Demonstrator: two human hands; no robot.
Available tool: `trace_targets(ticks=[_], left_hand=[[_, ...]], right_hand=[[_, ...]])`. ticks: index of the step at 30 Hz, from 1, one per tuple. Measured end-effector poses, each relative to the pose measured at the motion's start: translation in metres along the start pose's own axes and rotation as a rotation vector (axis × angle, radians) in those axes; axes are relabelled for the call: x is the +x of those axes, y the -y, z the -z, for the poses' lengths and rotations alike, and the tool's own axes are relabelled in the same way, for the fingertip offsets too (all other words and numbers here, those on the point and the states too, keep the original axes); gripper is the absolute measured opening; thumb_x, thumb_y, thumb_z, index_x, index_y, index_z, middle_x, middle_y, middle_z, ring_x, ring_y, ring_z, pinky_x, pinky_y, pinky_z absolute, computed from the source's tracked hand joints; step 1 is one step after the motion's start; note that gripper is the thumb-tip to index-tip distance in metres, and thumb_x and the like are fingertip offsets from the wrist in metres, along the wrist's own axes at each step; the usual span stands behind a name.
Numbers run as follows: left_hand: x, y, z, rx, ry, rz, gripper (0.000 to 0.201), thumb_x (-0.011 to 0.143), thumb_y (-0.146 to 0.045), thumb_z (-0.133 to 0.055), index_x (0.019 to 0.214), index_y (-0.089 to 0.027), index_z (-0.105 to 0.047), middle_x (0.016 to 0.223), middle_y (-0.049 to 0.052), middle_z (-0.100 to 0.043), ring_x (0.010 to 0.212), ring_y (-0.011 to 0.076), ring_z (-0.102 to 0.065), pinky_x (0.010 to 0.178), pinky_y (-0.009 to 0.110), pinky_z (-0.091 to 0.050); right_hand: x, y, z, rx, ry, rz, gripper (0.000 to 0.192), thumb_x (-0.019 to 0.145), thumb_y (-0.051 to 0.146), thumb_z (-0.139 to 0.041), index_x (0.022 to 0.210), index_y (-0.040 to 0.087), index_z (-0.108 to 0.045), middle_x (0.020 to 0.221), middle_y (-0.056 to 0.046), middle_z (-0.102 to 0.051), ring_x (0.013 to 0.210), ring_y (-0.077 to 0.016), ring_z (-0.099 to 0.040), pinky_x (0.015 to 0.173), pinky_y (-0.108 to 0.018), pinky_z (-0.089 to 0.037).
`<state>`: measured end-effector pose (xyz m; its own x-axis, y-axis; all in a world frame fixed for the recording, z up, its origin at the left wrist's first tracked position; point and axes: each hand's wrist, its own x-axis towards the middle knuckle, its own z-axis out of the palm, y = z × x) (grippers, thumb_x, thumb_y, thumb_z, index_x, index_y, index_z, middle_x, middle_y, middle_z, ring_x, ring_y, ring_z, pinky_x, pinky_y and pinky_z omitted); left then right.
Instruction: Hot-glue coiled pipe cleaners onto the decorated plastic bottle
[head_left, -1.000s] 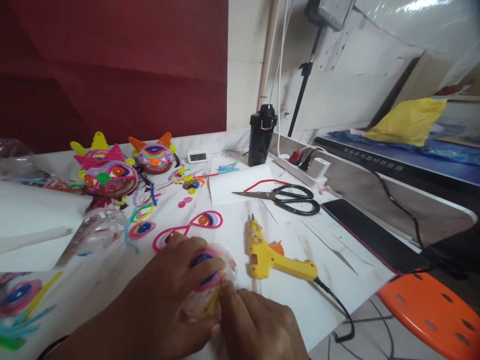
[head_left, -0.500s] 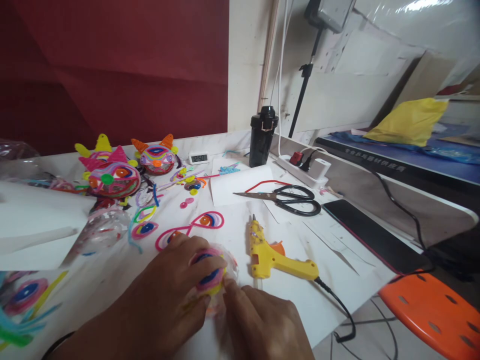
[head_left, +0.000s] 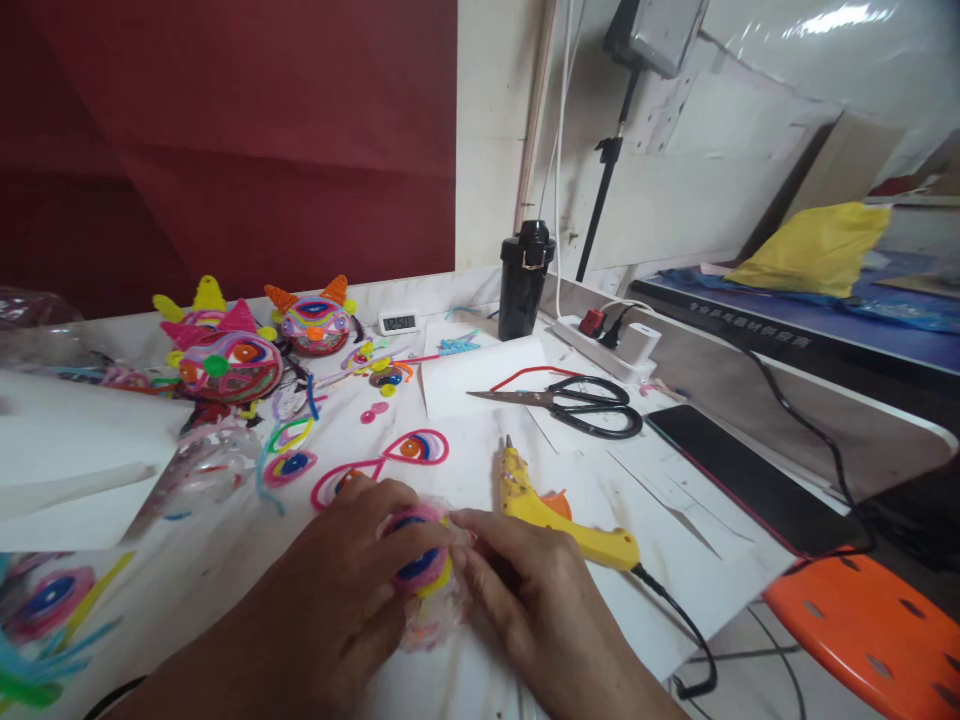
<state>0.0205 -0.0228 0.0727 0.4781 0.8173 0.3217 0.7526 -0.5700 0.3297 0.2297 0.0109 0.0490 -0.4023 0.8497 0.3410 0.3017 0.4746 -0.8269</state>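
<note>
A clear plastic piece (head_left: 429, 632) lies at the near middle of the table, bearing a fuzzy pipe-cleaner eye (head_left: 424, 563) in pink, blue and yellow. My left hand (head_left: 337, 570) is closed over it from the left, fingers across the eye and thumb at its lower edge. At the upper right edge, my right hand (head_left: 529, 580) has thumb and fingertips pinched together; whether something small is between them is hidden. Just beyond lies a pink looped pipe-cleaner shape (head_left: 431, 433) with orange and blue eyes, partly covered by my left hand.
A yellow glue gun (head_left: 570, 525) lies beside my right hand, its cord over the table edge. Behind it are black-handled scissors (head_left: 592, 405), a phone (head_left: 742, 475), a power strip (head_left: 600, 345) and a black bottle (head_left: 521, 285). Finished colourful faces (head_left: 232, 365) stand back left.
My right hand has moved up along the piece's right side, its fingertips now at the upper edge near the glue gun. The left hand keeps its hold with little movement.
</note>
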Motion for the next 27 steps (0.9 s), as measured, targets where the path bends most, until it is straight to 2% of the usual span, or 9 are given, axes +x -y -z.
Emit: trace_targets(ticks=[2,6,12,16,21,27], left_hand=[[0.0,0.001,-0.001,-0.004,-0.009,-0.002,0.049,0.088,-0.01,-0.05,0.131,-0.034,-0.057,0.131,0.005,-0.062,0.112,0.0263,-0.061,0.094,0.04,-0.055],[0.0,0.002,-0.001,0.008,-0.021,-0.009,0.05,0.087,-0.01,-0.052,0.131,-0.034,-0.055,0.133,0.006,-0.06,0.113,0.0268,-0.062,0.093,0.041,-0.055],[0.0,0.005,-0.002,-0.114,-0.007,0.05,0.053,0.084,-0.014,-0.053,0.133,-0.032,-0.049,0.127,0.005,-0.062,0.114,0.0289,-0.059,0.098,0.047,-0.053],[0.001,0.006,-0.003,-0.147,0.007,0.089,0.054,0.083,-0.015,-0.056,0.134,-0.03,-0.048,0.126,0.006,-0.061,0.114,0.0296,-0.057,0.1,0.048,-0.051],[0.004,0.005,-0.002,-0.191,0.031,0.054,0.052,0.087,-0.015,-0.053,0.136,-0.031,-0.045,0.124,0.004,-0.061,0.111,0.0277,-0.057,0.098,0.044,-0.049],[0.003,0.006,-0.002,-0.209,0.017,0.084,0.048,0.088,-0.017,-0.054,0.133,-0.033,-0.048,0.125,0.001,-0.06,0.113,0.0262,-0.057,0.099,0.04,-0.048]], right_hand=[[0.005,0.004,0.004,0.021,0.079,-0.05,0.035,0.098,0.027,-0.053,0.118,0.015,-0.079,0.085,-0.009,-0.081,0.064,-0.0209,-0.07,0.059,-0.031,-0.052],[0.009,0.011,0.01,0.035,0.143,-0.063,0.035,0.099,0.025,-0.05,0.117,0.018,-0.08,0.089,-0.009,-0.082,0.07,-0.0231,-0.072,0.064,-0.033,-0.052],[0.01,0.011,0.009,0.006,0.126,-0.053,0.033,0.096,0.019,-0.052,0.111,0.02,-0.082,0.096,-0.012,-0.084,0.081,-0.0271,-0.078,0.071,-0.036,-0.055],[0.01,0.01,0.006,0.013,0.075,-0.021,0.031,0.093,0.015,-0.054,0.102,0.024,-0.083,0.086,-0.007,-0.084,0.073,-0.0243,-0.077,0.067,-0.033,-0.054],[0.011,0.01,0.007,-0.052,0.09,0.034,0.03,0.096,0.016,-0.051,0.084,0.018,-0.079,0.07,-0.004,-0.076,0.059,-0.0174,-0.067,0.058,-0.027,-0.045],[0.016,0.012,0.011,-0.123,0.15,0.031,0.03,0.092,0.011,-0.051,0.084,0.017,-0.079,0.07,-0.005,-0.076,0.058,-0.0173,-0.067,0.059,-0.027,-0.044]])
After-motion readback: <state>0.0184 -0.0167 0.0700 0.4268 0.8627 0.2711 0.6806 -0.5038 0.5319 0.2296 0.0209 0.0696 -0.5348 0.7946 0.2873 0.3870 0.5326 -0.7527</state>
